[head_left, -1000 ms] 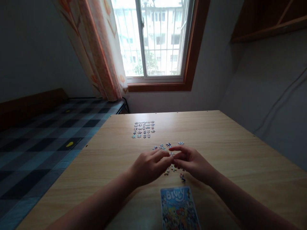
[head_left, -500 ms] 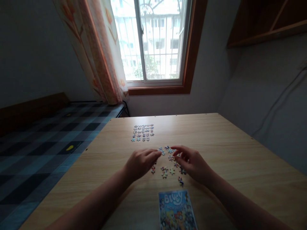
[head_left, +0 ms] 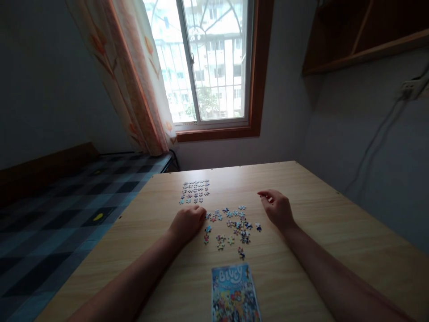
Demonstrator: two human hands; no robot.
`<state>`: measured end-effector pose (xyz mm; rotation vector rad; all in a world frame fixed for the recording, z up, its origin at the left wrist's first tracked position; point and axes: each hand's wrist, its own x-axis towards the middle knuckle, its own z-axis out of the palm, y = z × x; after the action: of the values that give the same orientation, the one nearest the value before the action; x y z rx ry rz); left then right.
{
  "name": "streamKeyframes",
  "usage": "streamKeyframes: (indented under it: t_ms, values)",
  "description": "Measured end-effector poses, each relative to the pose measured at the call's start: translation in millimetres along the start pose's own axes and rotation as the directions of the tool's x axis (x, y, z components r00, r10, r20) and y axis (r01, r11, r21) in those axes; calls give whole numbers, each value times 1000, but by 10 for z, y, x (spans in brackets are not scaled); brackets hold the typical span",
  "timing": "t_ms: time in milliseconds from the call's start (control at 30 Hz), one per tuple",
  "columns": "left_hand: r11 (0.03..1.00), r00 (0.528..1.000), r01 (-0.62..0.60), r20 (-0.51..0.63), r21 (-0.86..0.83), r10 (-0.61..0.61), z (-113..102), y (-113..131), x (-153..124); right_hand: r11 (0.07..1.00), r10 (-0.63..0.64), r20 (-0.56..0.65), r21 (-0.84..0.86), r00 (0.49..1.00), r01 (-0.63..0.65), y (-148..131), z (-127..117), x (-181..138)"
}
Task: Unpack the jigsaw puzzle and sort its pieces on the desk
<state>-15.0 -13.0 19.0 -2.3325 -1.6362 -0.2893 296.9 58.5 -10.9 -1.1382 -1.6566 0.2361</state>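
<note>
A loose scatter of small jigsaw pieces (head_left: 233, 226) lies on the wooden table (head_left: 318, 241) between my hands. My left hand (head_left: 187, 222) rests on the table just left of the scatter, fingers curled under, nothing visible in them. My right hand (head_left: 276, 206) hovers to the right of the pieces, fingers loosely bent and apart, holding nothing. Further back, a sorted block of pieces (head_left: 194, 191) sits in neat rows. A Bluey picture card (head_left: 234, 293) lies at the near edge.
A bed with a checked blue cover (head_left: 60, 214) stands left of the table. Behind are a barred window (head_left: 204, 62) with a patterned curtain (head_left: 134, 76). A wooden shelf (head_left: 362, 36) and a cable on the wall are at the right.
Both hands have drawn apart from over the loose pieces, the left going left, the right going right and back. The scatter is now uncovered and the camera has tilted up a little.
</note>
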Motion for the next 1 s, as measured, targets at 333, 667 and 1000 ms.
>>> streamKeyframes:
  t_ms: [333, 667, 1000]
  values:
    - [995, 994, 91, 74, -52, -87, 7, 22, 306, 995, 56, 43, 83, 998, -59, 0, 87, -29]
    - [975, 979, 200, 68, -94, -194, 74, -13, 244, 995, 37, 65, 87, 997, -43, -21, 71, -54]
    - [957, 934, 285, 237, -50, -266, -100, 189, 184, 993, 89, 73, 74, 993, -94, -17, 28, -91]
